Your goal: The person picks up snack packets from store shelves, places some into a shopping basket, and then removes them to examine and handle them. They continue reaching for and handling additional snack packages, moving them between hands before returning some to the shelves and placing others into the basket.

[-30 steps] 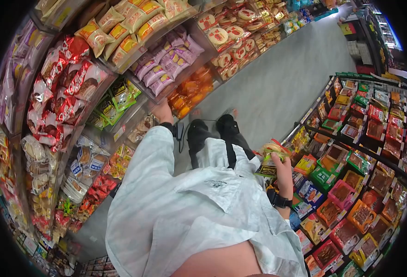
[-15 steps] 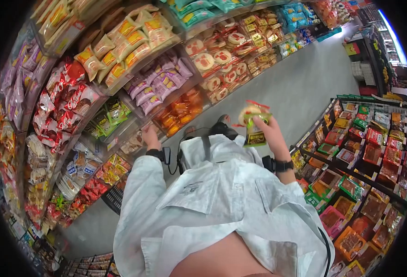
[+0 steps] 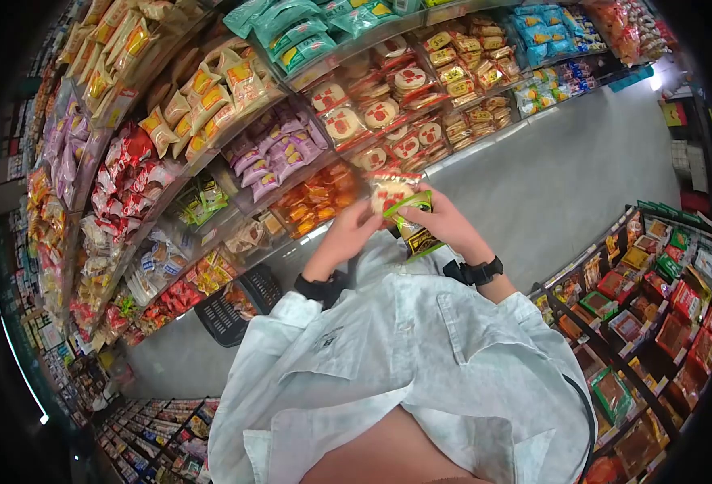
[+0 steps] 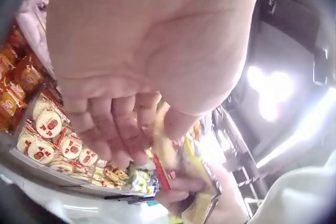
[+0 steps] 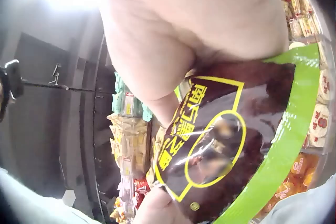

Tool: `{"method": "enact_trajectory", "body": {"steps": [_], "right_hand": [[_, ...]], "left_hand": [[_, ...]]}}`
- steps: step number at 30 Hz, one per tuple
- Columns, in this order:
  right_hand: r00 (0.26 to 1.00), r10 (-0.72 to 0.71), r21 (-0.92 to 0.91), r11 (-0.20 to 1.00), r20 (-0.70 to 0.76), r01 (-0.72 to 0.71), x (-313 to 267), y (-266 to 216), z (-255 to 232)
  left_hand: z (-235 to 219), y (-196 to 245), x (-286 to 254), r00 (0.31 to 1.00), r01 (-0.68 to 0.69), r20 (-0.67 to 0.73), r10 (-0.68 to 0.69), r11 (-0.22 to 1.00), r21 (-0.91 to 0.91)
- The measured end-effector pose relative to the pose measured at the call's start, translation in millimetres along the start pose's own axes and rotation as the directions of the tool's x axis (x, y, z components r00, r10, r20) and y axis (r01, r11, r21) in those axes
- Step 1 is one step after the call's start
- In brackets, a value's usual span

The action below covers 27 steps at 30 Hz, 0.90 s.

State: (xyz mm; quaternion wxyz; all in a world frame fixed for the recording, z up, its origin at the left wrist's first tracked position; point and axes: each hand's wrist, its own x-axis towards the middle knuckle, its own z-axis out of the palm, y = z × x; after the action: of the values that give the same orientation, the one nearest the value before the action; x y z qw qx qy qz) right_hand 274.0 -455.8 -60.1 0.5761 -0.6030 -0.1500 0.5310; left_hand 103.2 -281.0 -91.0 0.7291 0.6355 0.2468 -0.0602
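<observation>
In front of the body my two hands meet over two packets. My left hand [image 3: 352,234] pinches the lower left edge of a clear pack of round pastries [image 3: 390,187] with red print. In the left wrist view its fingers [image 4: 123,121] bend towards the pack, the thumb opposite. My right hand [image 3: 448,228] grips a dark snack packet [image 3: 417,237] with a bright green border, which overlaps the pastry pack. The right wrist view shows the dark packet's front [image 5: 218,134], with yellow lettering and an oval window, tilted beneath the palm.
Shelf bins along the left and front hold purple packets [image 3: 279,153], orange packets [image 3: 315,198] and round pastry packs [image 3: 342,121]. A black basket [image 3: 225,319] sits on the floor by the lower shelf. To the right stands a display of boxed foods [image 3: 626,323]. Grey floor [image 3: 525,185] runs between.
My left hand has left the shelf edge and come right to the packets. My right hand has swung in from the right-hand display with them, and both hands now meet in front of me.
</observation>
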Motion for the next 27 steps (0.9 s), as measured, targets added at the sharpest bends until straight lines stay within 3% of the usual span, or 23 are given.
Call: {"method": "enact_trajectory", "body": {"steps": [2,5,6,9,10,15,18,22,26,27], "right_hand": [[0.999,-0.016,-0.022,1.0,-0.033,0.015,1.7,0.3,-11.7],[0.992,0.011,-0.012,1.0,-0.123,-0.012,-2.8,2.4,-36.8],[0.988,0.031,0.011,1.0,-0.151,-0.029,-7.6,2.8,-44.3],[0.965,0.069,0.046,0.997,-0.253,-0.06,-22.0,3.1,-66.9],[0.953,0.081,0.055,0.996,-0.291,-0.068,-28.7,4.1,-73.0],[0.833,0.115,0.175,0.984,-0.541,-0.022,-57.0,11.8,-89.3],[0.776,0.131,0.279,0.958,-0.617,0.059,-63.5,9.5,-87.7],[0.71,0.173,0.351,0.93,-0.683,0.11,-58.9,-0.5,-78.8],[0.741,0.162,0.336,0.937,-0.652,0.091,-42.4,-6.5,-76.6],[0.762,0.165,0.329,0.942,-0.626,0.066,-37.5,-4.9,-78.9]], "left_hand": [[12.0,3.2,20.2,0.998,-0.002,-0.061,0.009,0.995,0.104],[18.7,15.4,40.5,0.994,-0.002,-0.106,-0.006,0.997,-0.074],[15.9,21.3,47.4,0.989,-0.007,-0.151,0.001,0.999,-0.039],[-2.3,37.0,73.7,0.946,0.1,-0.278,-0.165,0.967,-0.234],[-10.4,38.7,85.2,0.935,0.072,-0.314,-0.162,0.957,-0.28],[-56.5,58.2,161.3,0.947,0.058,-0.267,-0.179,0.912,-0.405],[-66.9,75.9,199.7,0.928,0.103,-0.259,-0.268,0.852,-0.513],[-69.7,71.4,212.9,0.935,0.2,-0.152,-0.321,0.829,-0.523],[-69.8,52.4,211.3,0.922,0.224,-0.176,-0.346,0.845,-0.486],[-66.4,53.2,212.0,0.932,0.154,-0.246,-0.265,0.906,-0.394]]}}
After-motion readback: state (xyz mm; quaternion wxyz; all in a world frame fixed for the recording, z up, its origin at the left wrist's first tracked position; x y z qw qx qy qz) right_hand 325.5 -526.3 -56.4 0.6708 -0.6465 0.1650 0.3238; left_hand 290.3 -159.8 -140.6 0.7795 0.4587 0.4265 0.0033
